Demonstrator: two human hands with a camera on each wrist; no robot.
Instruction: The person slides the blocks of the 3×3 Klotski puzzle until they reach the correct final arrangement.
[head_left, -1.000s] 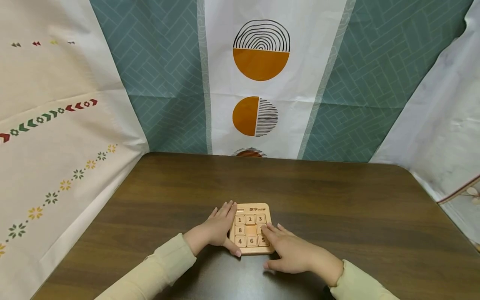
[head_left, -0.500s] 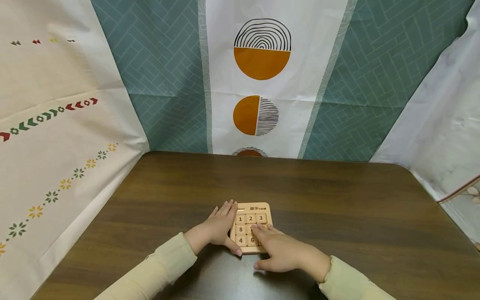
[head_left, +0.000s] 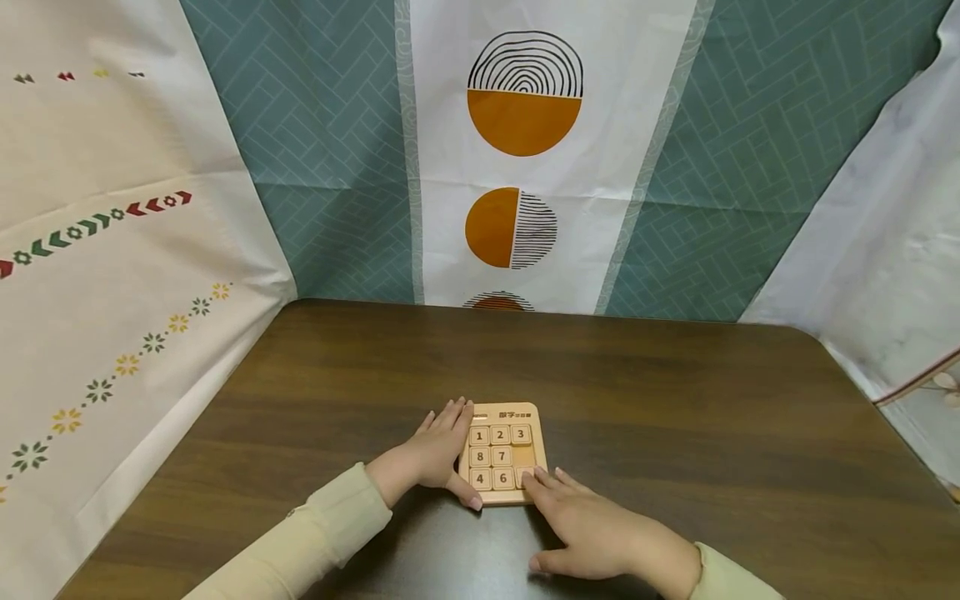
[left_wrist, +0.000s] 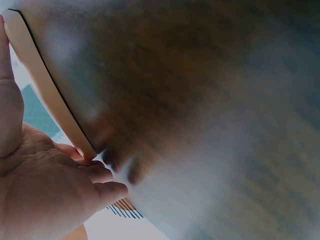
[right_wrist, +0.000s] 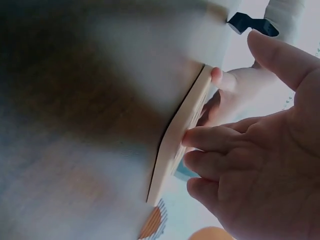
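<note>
A wooden number slide puzzle (head_left: 510,502) lies flat on the table. Its tiles read 1, 2, 3 on top, then 8, a 7 tile (head_left: 502,457) and a bare slot (head_left: 523,455) at the right, then 4, 6 and a mostly covered tile (head_left: 521,477) at the lower right. My left hand (head_left: 431,457) holds the frame by its left side, fingers along the upper left edge, thumb at the near corner. In the left wrist view the frame (left_wrist: 47,87) spans between thumb and fingers. My right hand (head_left: 592,529) touches the lower right tile with its extended fingers, thumb apart.
The dark wooden table (head_left: 675,417) extends around the puzzle. Patterned cloths hang behind it and at both sides, including a green and white back cloth (head_left: 330,167). A black strap piece (right_wrist: 252,24) shows near the left wrist in the right wrist view.
The 7 tile has slid left from the right slot into the middle one under my right fingers. My right hand has since moved back right and down to the lower right tile.
</note>
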